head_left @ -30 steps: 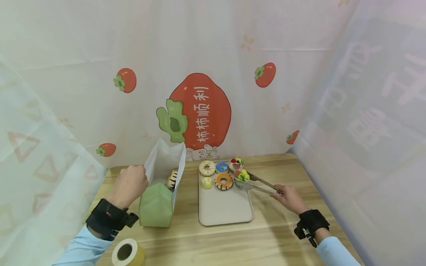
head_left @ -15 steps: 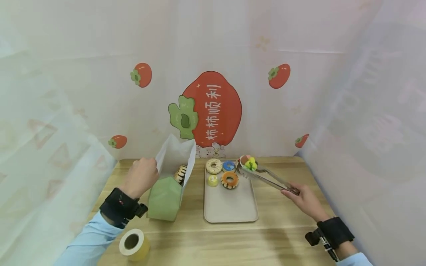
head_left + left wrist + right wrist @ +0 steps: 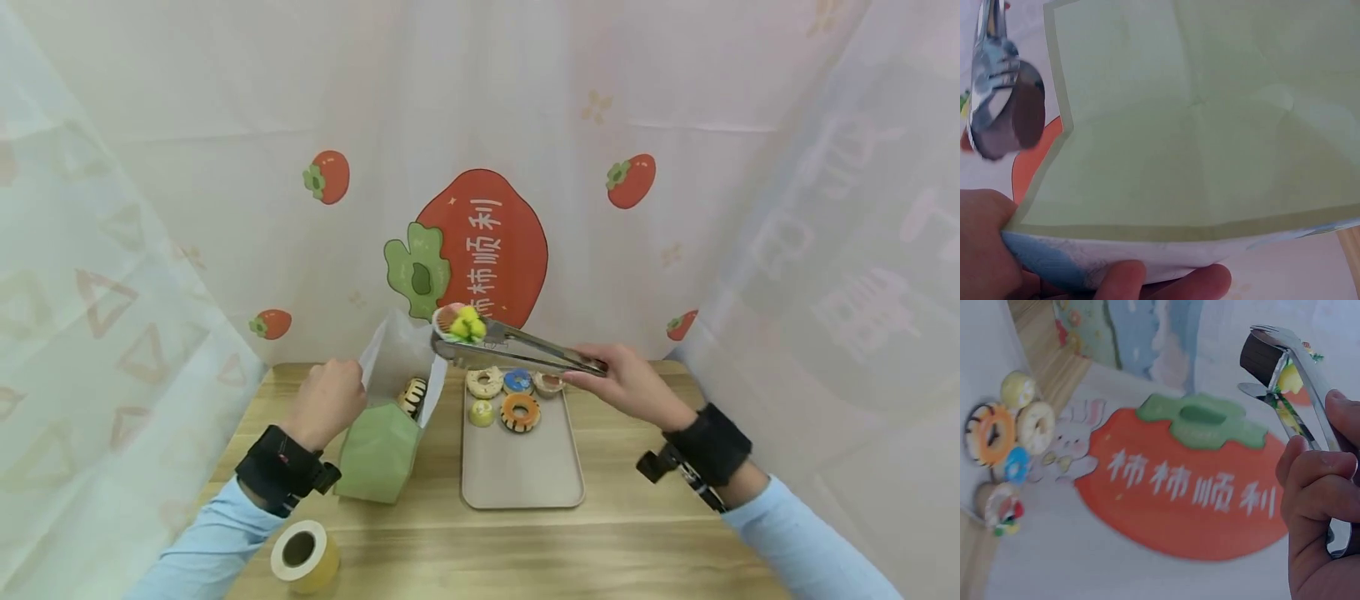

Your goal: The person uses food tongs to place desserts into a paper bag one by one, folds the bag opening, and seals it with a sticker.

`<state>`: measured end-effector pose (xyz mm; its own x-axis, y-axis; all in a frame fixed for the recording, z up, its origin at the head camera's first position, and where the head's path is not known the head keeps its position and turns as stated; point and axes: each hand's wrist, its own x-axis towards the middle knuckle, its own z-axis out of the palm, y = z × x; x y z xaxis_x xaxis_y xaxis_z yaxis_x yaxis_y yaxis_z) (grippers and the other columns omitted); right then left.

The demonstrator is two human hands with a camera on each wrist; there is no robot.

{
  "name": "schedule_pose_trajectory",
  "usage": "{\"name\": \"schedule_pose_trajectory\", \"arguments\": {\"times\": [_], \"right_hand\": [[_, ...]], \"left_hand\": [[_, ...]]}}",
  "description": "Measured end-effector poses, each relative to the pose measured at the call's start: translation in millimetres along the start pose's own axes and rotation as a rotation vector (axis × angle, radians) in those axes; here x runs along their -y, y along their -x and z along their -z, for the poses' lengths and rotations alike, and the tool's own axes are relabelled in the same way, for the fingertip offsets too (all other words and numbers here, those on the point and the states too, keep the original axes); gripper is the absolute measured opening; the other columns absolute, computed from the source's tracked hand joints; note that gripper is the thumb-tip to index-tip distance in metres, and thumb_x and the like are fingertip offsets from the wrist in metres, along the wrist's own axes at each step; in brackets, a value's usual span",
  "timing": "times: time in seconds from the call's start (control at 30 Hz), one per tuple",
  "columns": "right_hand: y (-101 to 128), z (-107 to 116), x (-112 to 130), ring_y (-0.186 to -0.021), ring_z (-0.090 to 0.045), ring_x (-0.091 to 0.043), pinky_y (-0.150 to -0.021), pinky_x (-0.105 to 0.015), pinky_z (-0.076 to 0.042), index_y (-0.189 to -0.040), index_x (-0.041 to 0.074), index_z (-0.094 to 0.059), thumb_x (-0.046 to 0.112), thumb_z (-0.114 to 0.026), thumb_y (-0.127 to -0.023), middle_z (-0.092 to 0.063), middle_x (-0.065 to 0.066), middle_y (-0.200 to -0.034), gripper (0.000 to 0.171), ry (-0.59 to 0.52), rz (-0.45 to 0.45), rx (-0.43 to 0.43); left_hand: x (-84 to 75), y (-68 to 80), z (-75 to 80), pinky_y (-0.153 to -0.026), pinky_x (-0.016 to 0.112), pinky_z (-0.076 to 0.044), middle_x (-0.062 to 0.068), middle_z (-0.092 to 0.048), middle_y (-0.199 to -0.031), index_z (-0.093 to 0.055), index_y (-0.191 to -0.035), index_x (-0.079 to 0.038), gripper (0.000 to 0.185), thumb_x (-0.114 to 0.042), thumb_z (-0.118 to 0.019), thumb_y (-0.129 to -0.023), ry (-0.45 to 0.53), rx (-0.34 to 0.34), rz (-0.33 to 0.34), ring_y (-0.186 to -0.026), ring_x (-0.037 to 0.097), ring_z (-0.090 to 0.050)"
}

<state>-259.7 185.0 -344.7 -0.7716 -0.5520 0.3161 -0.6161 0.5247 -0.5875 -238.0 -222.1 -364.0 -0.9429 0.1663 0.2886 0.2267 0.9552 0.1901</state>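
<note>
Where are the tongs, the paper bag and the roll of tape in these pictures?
tongs (image 3: 525,350), head view, on the middle of the metal arms.
paper bag (image 3: 375,454), head view, on its green lower front.
roll of tape (image 3: 303,556), head view, on the roll's rim near the table's front edge.

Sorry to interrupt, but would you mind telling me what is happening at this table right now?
A person is bagging toy pastries. The left hand holds open the rim of a green paper bag, which already has a striped donut in it. The right hand grips metal tongs that clamp a small fruit-topped cake in the air above the bag's mouth. Five more pastries sit at the far end of the tray.
</note>
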Motion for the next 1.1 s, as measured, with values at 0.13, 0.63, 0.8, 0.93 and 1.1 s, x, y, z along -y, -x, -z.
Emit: {"name": "schedule_pose_trajectory", "arguments": {"times": [0.13,0.63,0.8,0.93,1.1], "right_hand": [[-31,-5,19,-0.051,-0.042,-0.001,-0.055,-0.022,-0.035,-0.116,0.012,-0.071,0.025,-0.067,-0.094,-0.056,0.009,-0.068,0.025,0.034,0.018,0.103],[-116,-52,60,-0.055,-0.036,-0.007,-0.056,-0.021,-0.030,-0.079,0.008,-0.068,0.021,-0.073,-0.090,-0.041,0.005,-0.059,0.018,0.338,0.028,0.377],[-144,-87,71,-0.063,-0.045,-0.011,-0.060,-0.023,-0.035,-0.097,0.006,-0.069,0.018,-0.074,-0.089,-0.061,-0.001,-0.075,0.015,0.437,0.065,0.411],[-162,-112,78,-0.058,-0.035,-0.012,-0.058,-0.024,-0.029,-0.072,0.011,-0.053,0.010,-0.071,-0.090,-0.039,0.003,-0.062,0.025,0.496,0.100,0.458],[-177,-138,74,-0.054,-0.030,-0.011,-0.054,-0.023,-0.025,-0.067,0.015,-0.042,0.008,-0.066,-0.092,-0.029,0.004,-0.060,0.036,0.567,0.109,0.486]], "left_hand": [[-3.5,-2.7,-2.5,-0.044,0.035,-0.040,0.006,-0.047,-0.056,-0.057,-0.064,0.003,0.017,0.006,-0.056,-0.081,-0.025,0.002,-0.021,-0.048,0.020,-0.046],[-11.3,-7.0,-7.5,-0.043,0.027,-0.029,-0.002,-0.032,-0.054,-0.048,-0.056,-0.005,0.028,0.008,-0.056,-0.080,-0.026,-0.041,-0.075,-0.046,0.014,-0.034],[-8.5,-2.3,-5.8,-0.044,0.029,-0.031,0.001,-0.036,-0.054,-0.051,-0.061,-0.003,0.023,0.007,-0.058,-0.080,-0.021,-0.033,-0.057,-0.047,0.015,-0.035],[-5.4,3.1,-4.7,-0.045,0.032,-0.035,0.003,-0.043,-0.053,-0.053,-0.065,-0.001,0.017,0.006,-0.060,-0.079,-0.007,-0.031,-0.036,-0.047,0.017,-0.039],[-9.2,3.4,-5.7,-0.043,0.032,-0.033,0.000,-0.034,-0.054,-0.045,-0.061,-0.007,0.026,0.007,-0.057,-0.080,-0.026,-0.049,-0.062,-0.047,0.016,-0.035]]}}
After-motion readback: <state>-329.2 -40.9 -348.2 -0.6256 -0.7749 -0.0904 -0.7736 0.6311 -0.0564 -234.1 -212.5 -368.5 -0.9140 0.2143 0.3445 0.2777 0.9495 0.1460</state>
